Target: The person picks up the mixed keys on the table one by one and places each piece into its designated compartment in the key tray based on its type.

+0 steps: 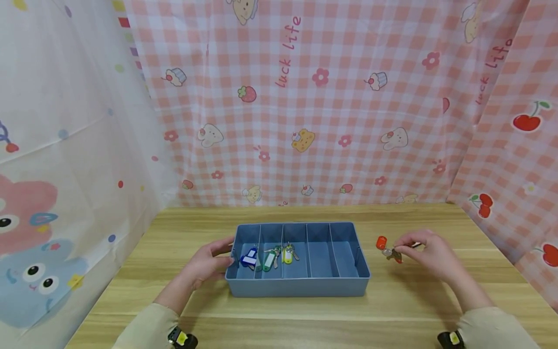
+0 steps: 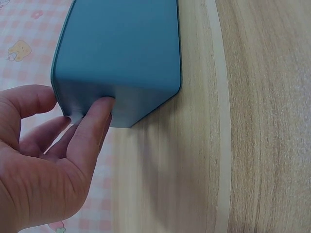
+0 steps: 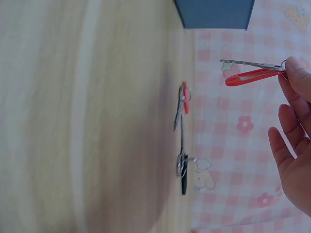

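Note:
A blue-grey divided organizer box (image 1: 298,288) stands on the table. My left hand (image 1: 210,261) holds its left end, a fingertip at the rim and other fingers (image 2: 92,131) against the outer end wall. To its right, my right hand (image 1: 429,249) pinches the ring of a key with a red tag (image 3: 250,77), raised above the table. Below lie another key with a red tag (image 3: 186,99) and a key with a black tag (image 3: 184,177). Inside the box, blue-tagged keys (image 1: 249,257), green-tagged keys (image 1: 269,261) and yellow-tagged keys (image 1: 288,254) lie in the three left compartments.
The wooden table (image 1: 305,322) extends in front of the box and to both sides. A pink checked curtain (image 1: 270,116) hangs behind it. A white printed curtain (image 1: 87,145) closes off the left side, and pink cloth (image 1: 514,184) the right.

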A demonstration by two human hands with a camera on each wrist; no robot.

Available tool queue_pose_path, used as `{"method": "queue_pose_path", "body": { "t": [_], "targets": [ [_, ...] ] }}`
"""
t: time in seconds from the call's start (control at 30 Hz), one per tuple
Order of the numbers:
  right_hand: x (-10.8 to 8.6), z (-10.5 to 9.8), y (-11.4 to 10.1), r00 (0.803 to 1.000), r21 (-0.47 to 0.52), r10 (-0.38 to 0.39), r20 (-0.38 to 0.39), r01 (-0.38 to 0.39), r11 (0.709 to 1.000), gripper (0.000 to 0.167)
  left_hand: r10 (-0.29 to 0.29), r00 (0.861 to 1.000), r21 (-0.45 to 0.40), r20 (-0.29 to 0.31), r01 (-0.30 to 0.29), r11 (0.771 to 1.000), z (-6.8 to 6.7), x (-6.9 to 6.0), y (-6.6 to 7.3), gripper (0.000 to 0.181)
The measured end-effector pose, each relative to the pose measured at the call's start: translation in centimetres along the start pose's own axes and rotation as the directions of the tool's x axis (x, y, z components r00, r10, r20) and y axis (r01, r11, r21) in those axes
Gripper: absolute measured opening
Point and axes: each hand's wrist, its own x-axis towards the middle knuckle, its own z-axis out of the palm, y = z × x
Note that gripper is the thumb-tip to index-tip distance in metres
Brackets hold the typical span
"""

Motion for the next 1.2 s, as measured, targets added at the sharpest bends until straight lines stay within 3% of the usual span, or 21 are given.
{"method": "queue_pose_path", "body": {
  "t": [0.5,0.87,1.2],
  "targets": [
    [2.5,0.3,-2.7,1.000,0.036,0.004,-0.024,-0.003,0.999,0.005,-0.022,1.000,0.000,-0.014,0.022,1.000,0.0,0.2,0.1,0.061],
    [4.6,1.2,-5.3,0.996,0.132,0.074,0.046,-0.080,0.988,0.008,-0.028,0.999,-0.001,-0.022,0.028,1.000,-0.1,0.1,0.0,0.062],
    [6.5,2.7,-6.4,0.998,0.155,0.009,0.058,-0.018,0.988,0.005,-0.032,0.999,-0.010,-0.024,0.032,0.999,-0.1,0.2,-0.1,0.062]
  ]
}}
